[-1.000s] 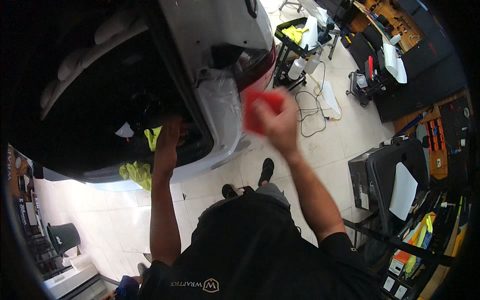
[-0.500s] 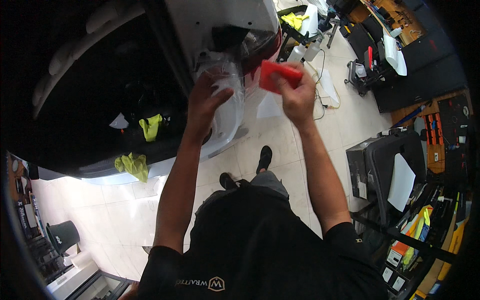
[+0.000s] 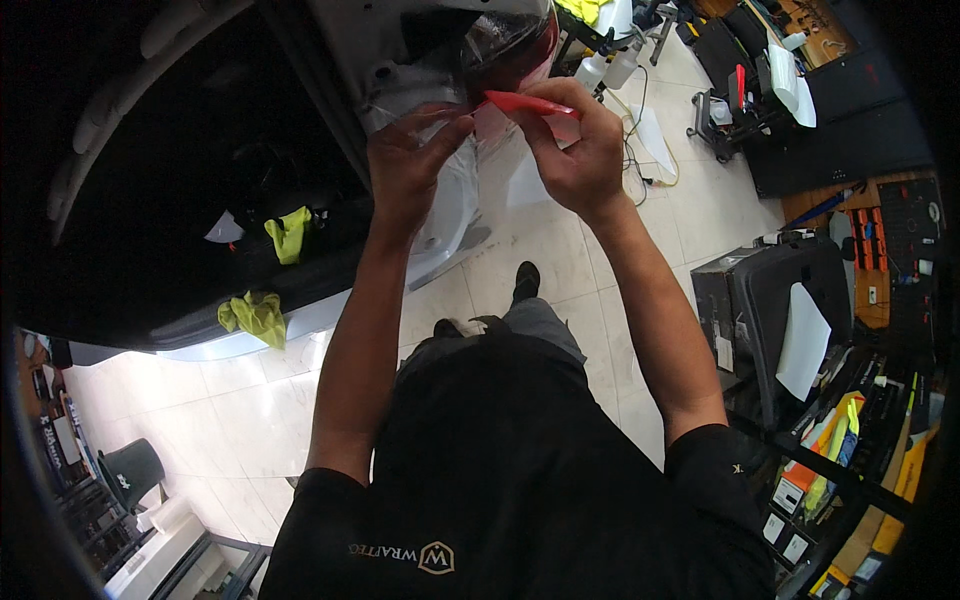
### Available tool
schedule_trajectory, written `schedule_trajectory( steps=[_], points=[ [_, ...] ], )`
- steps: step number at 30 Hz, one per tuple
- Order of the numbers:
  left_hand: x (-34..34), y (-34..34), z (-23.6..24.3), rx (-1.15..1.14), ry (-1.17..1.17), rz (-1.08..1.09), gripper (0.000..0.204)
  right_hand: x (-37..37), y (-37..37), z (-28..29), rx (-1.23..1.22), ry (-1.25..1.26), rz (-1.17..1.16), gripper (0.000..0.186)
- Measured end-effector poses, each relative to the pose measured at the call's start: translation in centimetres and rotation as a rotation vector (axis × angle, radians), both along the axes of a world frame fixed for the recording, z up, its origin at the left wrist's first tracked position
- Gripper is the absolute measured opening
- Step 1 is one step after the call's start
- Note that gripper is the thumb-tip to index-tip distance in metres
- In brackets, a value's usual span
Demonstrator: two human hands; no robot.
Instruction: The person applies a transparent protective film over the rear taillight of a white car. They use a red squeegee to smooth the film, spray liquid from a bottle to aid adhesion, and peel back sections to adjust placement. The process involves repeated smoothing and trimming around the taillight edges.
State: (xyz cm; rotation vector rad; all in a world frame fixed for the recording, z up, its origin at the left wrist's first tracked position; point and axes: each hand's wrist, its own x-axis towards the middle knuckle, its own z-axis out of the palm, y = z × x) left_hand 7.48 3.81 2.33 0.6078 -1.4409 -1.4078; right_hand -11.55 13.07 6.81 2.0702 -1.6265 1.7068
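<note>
My right hand (image 3: pixel 585 155) grips a red flat squeegee card (image 3: pixel 525 105), tilted with its left end at the edge by the car's red tail light (image 3: pixel 515 45). Just left of it, my left hand (image 3: pixel 405 160) is closed on clear film (image 3: pixel 445 195), thumb and fingers near the card's tip. The film lies crinkled over the pale rear body panel beside the car's dark open boot (image 3: pixel 160 200). Two yellow-green cloths (image 3: pixel 288 235) (image 3: pixel 252 318) and a small white tool (image 3: pixel 222 228) sit in the boot and on its edge.
Beyond the tail light stands a cart with spray bottles (image 3: pixel 592 70), with a cord on the tiled floor (image 3: pixel 640 230). At right are a wheeled stool (image 3: pixel 712 130), a dark panel (image 3: pixel 770 340) with white sheet and a cluttered rack (image 3: pixel 840 470). At lower left is a green bin (image 3: pixel 128 470).
Both hands have moved forward and come together at the tail light edge. My left hand has gone from over the boot to the film; the red card is now angled flatter toward it.
</note>
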Motion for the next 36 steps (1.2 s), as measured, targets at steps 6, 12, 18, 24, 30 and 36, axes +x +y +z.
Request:
schedule_trajectory(
  steps=[6, 12, 18, 24, 30, 36],
  points=[
    [-0.2, 0.7, 0.7, -0.117, -0.103, 0.091, 0.021, -0.1, -0.4, -0.1, -0.032, -0.02, 0.005, 0.017],
    [-0.5, 0.0, 0.0, -0.138, -0.031, 0.075, 0.013, -0.1, -0.7, -0.2, -0.063, 0.008, 0.016, 0.016],
    [-0.6, -0.5, -0.7, -0.222, 0.016, 0.063, 0.009, -0.4, -0.8, -0.2, -0.09, 0.061, 0.027, 0.017],
    [-0.6, -0.9, -1.3, -0.213, 0.068, 0.033, 0.009, -0.8, -0.7, 1.0, -0.06, 0.221, 0.06, 0.021],
    [-0.6, -0.7, -0.9, -0.141, 0.061, 0.012, 0.011, -1.0, -0.8, 2.3, -0.099, 0.552, 0.016, 0.029],
    [-0.4, -0.4, -0.9, -0.151, 0.044, 0.032, 0.012, -1.5, 0.0, 2.8, 0.021, 0.582, 0.047, 0.027]
  ],
)
